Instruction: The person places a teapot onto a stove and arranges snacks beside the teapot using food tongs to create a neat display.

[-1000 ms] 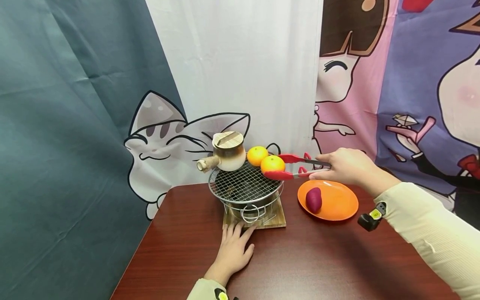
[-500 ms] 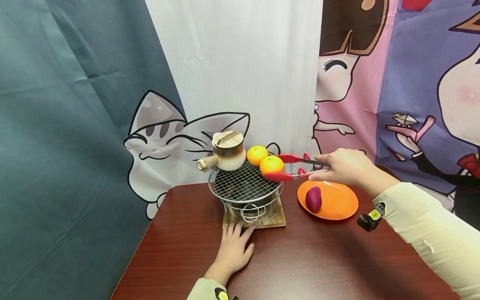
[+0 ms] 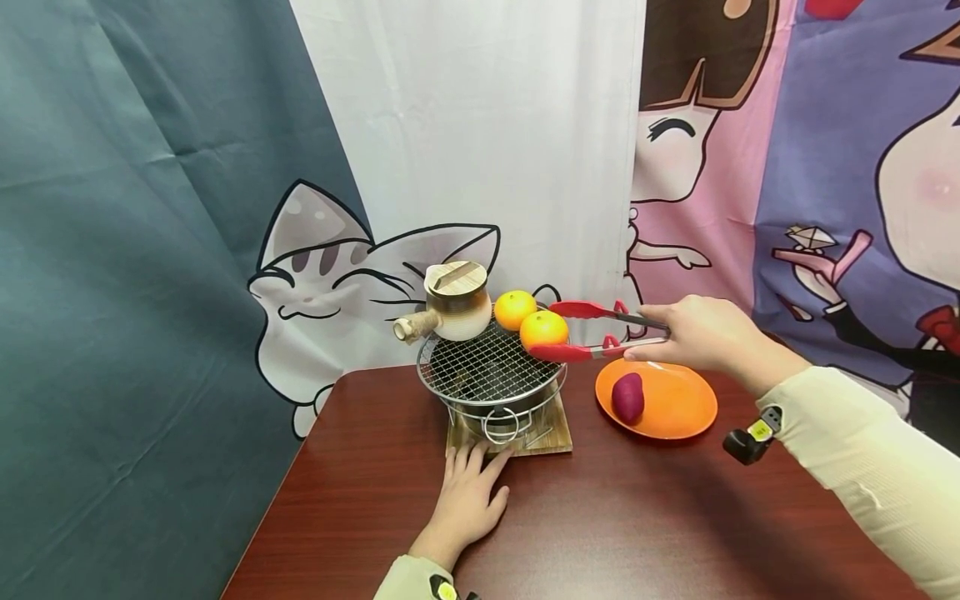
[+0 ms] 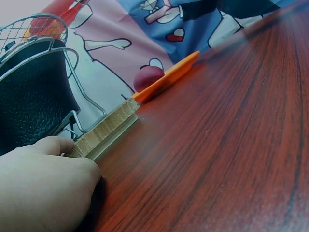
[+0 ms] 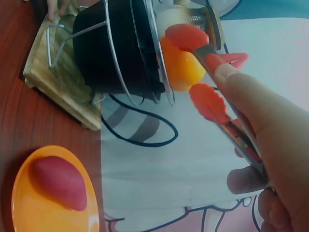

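Observation:
In the head view my right hand (image 3: 693,333) grips a pair of red-tipped tongs (image 3: 600,350), their two tips spread around the right side of an orange (image 3: 543,331). That orange rests on the wire grill rack (image 3: 480,362), close beside a second orange (image 3: 514,310). My left hand (image 3: 467,500) lies with its fingers extended against the front edge of the wooden board (image 3: 555,437) under the grill. The left wrist view shows the thumb side of this hand at the board's edge (image 4: 111,128). In the right wrist view the tong tips stand apart beside the orange (image 5: 181,67).
A clay teapot (image 3: 463,321) with a wooden lid and side handle stands at the rack's back left. An orange plate (image 3: 675,408) holding a purple sweet potato (image 3: 627,397) sits right of the grill on the brown table (image 3: 585,525). Printed curtains hang behind.
The tongs' tips have spread wider, the upper one lifting away from the orange. My right hand has shifted slightly right. The oranges and my left hand stay put.

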Available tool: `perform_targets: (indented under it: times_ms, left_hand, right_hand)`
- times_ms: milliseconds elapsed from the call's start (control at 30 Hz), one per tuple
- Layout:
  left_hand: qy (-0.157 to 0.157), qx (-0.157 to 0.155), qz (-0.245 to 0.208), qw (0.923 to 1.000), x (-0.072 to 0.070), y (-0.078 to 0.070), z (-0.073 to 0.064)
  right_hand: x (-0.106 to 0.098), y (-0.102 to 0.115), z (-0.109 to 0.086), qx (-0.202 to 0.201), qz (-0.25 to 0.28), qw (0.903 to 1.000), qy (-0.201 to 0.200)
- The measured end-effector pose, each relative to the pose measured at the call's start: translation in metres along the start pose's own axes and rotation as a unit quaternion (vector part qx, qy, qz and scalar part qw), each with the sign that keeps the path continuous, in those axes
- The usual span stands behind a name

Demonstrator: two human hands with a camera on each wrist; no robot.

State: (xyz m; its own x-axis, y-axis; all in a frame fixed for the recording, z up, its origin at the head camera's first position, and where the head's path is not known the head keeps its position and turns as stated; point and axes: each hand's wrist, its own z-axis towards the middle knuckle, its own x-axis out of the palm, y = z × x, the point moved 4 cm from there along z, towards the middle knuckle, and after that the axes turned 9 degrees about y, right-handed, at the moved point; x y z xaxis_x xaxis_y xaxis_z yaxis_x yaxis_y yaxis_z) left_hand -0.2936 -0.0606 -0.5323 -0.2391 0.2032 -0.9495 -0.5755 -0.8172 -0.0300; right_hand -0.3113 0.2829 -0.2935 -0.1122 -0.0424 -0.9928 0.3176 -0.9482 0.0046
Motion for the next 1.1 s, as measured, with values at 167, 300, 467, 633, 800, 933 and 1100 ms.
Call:
perform_targets:
  times_ms: [167, 300, 467, 633, 800, 933, 1100]
  left_hand:
    - [-0.002, 0.0, 0.002, 1.0, 0.0, 0.0, 0.0]
    - [-0.007, 0.003, 0.002, 1.0, 0.0, -0.001, 0.0]
    - [-0.015, 0.005, 0.002, 0.9999, -0.002, -0.001, -0.001]
    - [-0.015, 0.005, 0.0, 0.9999, -0.003, -0.001, -0.001]
    - [-0.014, 0.003, -0.003, 0.9999, -0.002, -0.001, -0.001]
    - [-0.014, 0.003, -0.003, 0.9999, -0.002, 0.0, 0.0]
    - [-0.012, 0.002, -0.004, 0.9999, -0.002, -0.001, 0.0]
  right_hand:
    - [0.0, -0.007, -0.007, -0.003, -0.008, 0.9997, -0.021]
    - [0.001, -0.016, -0.014, 0.007, -0.008, 0.9993, -0.035]
    - [0.001, -0.028, -0.023, 0.019, -0.006, 0.9987, -0.046]
    - [0.004, -0.04, -0.031, 0.034, -0.001, 0.9987, -0.039]
    - [0.013, -0.053, -0.039, 0.048, 0.007, 0.9984, -0.03]
    - [0.023, -0.061, -0.045, 0.055, 0.01, 0.9982, -0.021]
    - [0.035, -0.071, -0.05, 0.078, 0.018, 0.9967, 0.006]
